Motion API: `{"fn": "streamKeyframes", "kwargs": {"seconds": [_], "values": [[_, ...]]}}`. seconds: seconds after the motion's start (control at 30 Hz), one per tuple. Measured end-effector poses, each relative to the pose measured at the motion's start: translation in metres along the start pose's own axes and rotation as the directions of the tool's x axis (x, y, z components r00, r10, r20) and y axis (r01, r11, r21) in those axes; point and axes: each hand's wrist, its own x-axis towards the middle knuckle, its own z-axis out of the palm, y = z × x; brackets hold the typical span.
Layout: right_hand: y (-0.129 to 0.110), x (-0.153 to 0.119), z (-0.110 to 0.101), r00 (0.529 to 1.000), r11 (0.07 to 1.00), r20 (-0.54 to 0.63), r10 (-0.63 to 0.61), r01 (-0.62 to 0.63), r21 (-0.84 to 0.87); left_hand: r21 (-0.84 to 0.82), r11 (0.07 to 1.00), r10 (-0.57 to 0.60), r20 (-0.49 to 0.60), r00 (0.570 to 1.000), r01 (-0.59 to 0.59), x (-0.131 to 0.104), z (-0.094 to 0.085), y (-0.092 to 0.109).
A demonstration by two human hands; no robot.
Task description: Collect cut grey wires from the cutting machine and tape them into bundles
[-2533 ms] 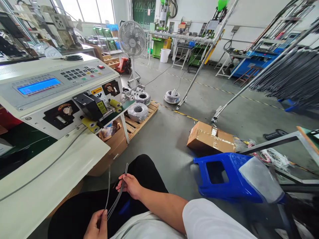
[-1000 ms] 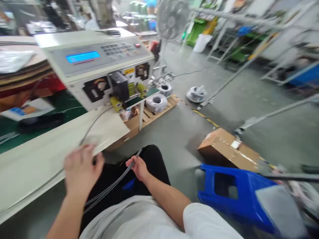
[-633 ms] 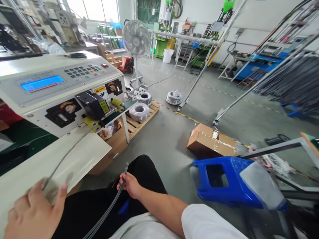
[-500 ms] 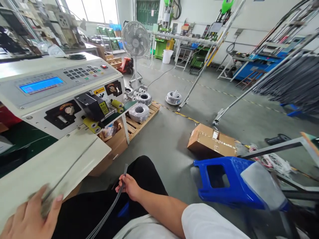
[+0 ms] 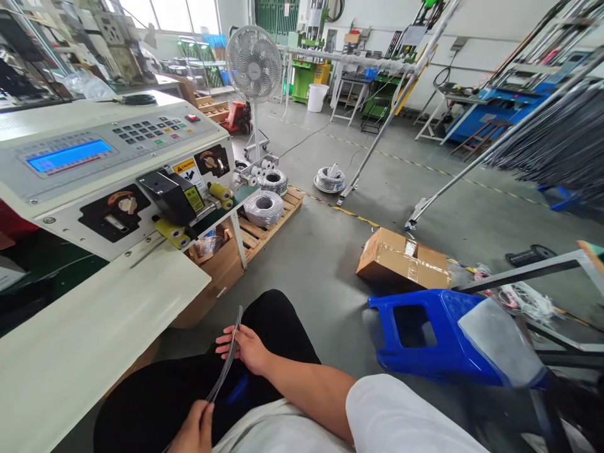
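Observation:
A small bundle of thin grey wires (image 5: 223,379) runs over my lap. My right hand (image 5: 250,351) holds its upper part under the thumb, with the fingers loosely spread behind and the wire ends poking out above. Lower down, my left hand (image 5: 192,429) pinches the same bundle between thumb and fingers; the wires beyond it are hidden. To my left stands a wire cutting machine (image 5: 155,151) with a blue display. A short length of grey wire (image 5: 150,250) sticks out below its yellow rollers (image 5: 172,233), over the cream sloping tray (image 5: 117,314).
Wire coils (image 5: 264,209) sit on a wooden pallet (image 5: 278,220) beyond the machine. A standing fan (image 5: 255,66) is behind them. At right are a cardboard box (image 5: 401,258), a blue plastic stool (image 5: 419,365) and a metal rack pole (image 5: 377,141).
My left hand has left the tray and come down to my lap, taking hold of the lower bundle. The long wire on the tray is gone; a shorter piece shows at the machine.

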Motion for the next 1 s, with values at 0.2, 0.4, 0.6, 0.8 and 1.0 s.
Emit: {"fn": "streamKeyframes", "kwargs": {"seconds": [0.2, 0.4, 0.6, 0.8, 1.0], "values": [[-0.005, -0.005, -0.001, 1.0, 1.0, -0.017, -0.015, 0.015, 0.003, 0.083, 0.992, -0.106, 0.127, 0.986, 0.096, -0.004, 0.006, 0.0], [-0.006, -0.005, 0.0, 1.0, 1.0, 0.017, 0.0, 0.0, 0.003, 0.317, 0.942, 0.139, -0.074, 0.988, -0.108, 0.003, -0.005, 0.0], [-0.002, 0.0, -0.003, 0.998, 0.998, 0.016, -0.056, 0.056, 0.004, 0.128, 0.979, 0.177, -0.117, 0.977, -0.161, 0.019, 0.011, -0.012], [-0.005, 0.001, -0.003, 0.999, 0.999, -0.037, -0.04, 0.041, 0.026, -0.009, 0.998, -0.068, 0.032, 0.997, 0.068, 0.013, 0.01, 0.013], [-0.001, 0.009, 0.002, 0.998, 0.999, -0.07, -0.002, 0.005, 0.043, 0.187, 0.968, -0.19, 0.118, 0.975, 0.166, 0.013, -0.009, 0.034]]}}
